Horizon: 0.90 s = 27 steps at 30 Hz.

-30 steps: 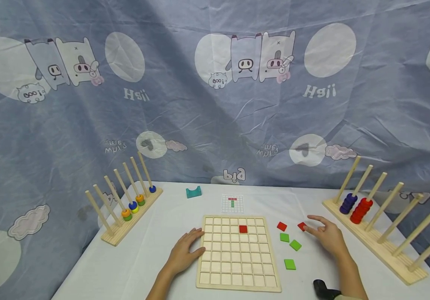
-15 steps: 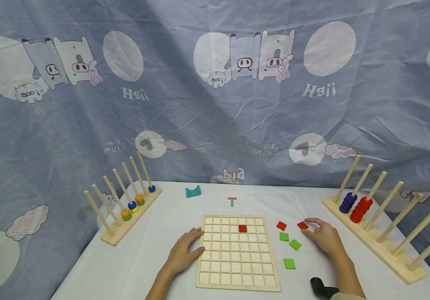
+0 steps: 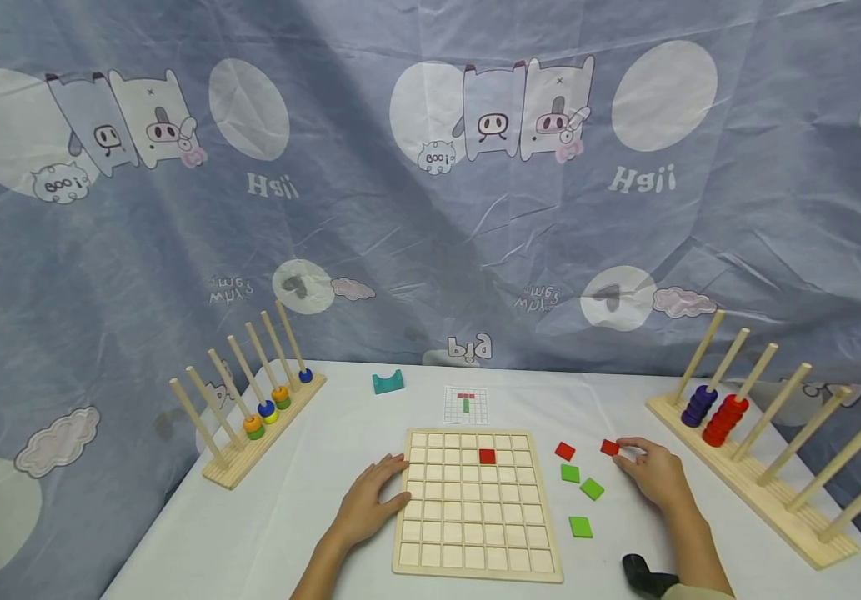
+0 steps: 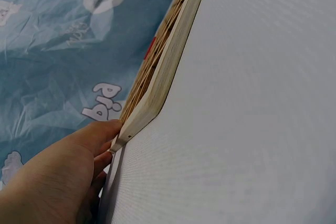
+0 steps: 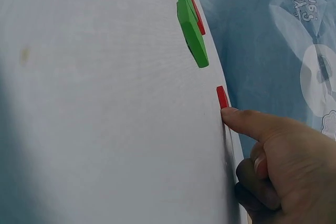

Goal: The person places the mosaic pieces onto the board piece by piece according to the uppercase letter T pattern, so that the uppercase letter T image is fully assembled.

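The rightmost red tile is lying low and right of centre, probably light, stiff and slippery, best pinched by opposite edges; the right hand is touching it, fingertips apart. At lower centre, the left hand, fingers spread, is resting against the wooden board.

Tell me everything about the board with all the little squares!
The board is pale and rectangular, and it looks wooden. It has a raised rim, and thin ridges divide it into rows of shallow square spaces. It lies flat on the white table. One red tile sits in the second row from its far edge. The left hand touches its left edge.
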Tool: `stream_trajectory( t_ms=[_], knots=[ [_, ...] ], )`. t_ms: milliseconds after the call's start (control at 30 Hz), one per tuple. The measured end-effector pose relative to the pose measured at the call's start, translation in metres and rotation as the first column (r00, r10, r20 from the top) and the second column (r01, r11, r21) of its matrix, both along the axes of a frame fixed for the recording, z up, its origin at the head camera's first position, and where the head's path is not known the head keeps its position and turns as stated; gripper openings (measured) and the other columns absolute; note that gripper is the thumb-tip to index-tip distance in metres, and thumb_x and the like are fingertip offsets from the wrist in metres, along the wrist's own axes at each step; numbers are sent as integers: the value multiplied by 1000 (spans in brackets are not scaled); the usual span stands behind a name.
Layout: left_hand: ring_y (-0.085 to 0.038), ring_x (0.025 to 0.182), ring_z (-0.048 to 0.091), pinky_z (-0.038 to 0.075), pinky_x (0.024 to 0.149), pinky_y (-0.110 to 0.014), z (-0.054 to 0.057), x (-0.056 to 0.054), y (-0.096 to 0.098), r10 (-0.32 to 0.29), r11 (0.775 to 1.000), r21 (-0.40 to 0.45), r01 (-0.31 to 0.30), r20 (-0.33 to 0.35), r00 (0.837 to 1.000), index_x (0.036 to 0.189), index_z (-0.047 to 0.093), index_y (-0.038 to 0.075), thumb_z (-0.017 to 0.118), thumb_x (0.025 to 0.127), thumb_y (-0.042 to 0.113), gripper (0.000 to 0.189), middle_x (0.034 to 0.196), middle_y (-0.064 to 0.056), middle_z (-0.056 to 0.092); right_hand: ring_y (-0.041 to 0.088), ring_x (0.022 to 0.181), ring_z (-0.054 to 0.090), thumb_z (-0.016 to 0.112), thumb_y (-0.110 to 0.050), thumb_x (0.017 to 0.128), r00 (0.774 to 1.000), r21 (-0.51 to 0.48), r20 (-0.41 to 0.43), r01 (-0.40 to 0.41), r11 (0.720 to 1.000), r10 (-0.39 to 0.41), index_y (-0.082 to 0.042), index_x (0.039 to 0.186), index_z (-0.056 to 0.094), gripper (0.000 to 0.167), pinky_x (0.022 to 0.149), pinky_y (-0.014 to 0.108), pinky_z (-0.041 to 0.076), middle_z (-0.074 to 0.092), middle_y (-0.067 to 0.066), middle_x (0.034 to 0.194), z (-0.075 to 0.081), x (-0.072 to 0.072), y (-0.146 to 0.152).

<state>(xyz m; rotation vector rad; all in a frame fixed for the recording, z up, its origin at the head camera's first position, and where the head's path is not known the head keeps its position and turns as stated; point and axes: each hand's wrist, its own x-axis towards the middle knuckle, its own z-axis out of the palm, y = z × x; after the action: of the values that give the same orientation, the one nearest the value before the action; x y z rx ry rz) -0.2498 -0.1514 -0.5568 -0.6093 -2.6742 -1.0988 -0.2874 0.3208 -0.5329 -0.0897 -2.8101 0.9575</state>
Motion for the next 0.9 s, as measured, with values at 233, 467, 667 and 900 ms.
stream_trajectory(
  t_ms=[233,467,667,900],
  knots=[
    [-25,133,32,20,110,-47,0,-1,0,5,1000,-9,-5,28,1000,130,52,13,61,86,40,52,139,-2,45,17,53,35,66,-23,84,1000,-11,19,9,1000,-9,1,110,63,36,47,29,27,37,1,54,-1,0,1],
    [-25,132,32,21,109,-48,-1,-1,0,5,1000,-11,-5,24,1000,129,52,12,61,87,40,52,139,-2,45,16,51,32,66,-23,84,1000,-10,1,7,1000,-7,2,112,62,38,46,29,26,35,0,52,-2,0,1],
    [-26,132,33,21,109,-49,0,-1,0,8,1000,-6,-8,19,1000,129,53,12,62,86,38,51,138,-2,46,14,51,31,70,-27,82,1000,-3,-17,7,1000,-7,2,114,61,44,45,28,25,33,-1,52,0,1,1],
    [-27,131,34,23,108,-50,-2,-1,0,5,1000,-9,-5,2,1000,129,53,12,62,86,38,51,138,-2,46,17,55,35,69,-27,82,1000,5,-1,19,1000,-19,2,108,63,40,48,29,26,35,0,55,-1,1,0]
  ],
)
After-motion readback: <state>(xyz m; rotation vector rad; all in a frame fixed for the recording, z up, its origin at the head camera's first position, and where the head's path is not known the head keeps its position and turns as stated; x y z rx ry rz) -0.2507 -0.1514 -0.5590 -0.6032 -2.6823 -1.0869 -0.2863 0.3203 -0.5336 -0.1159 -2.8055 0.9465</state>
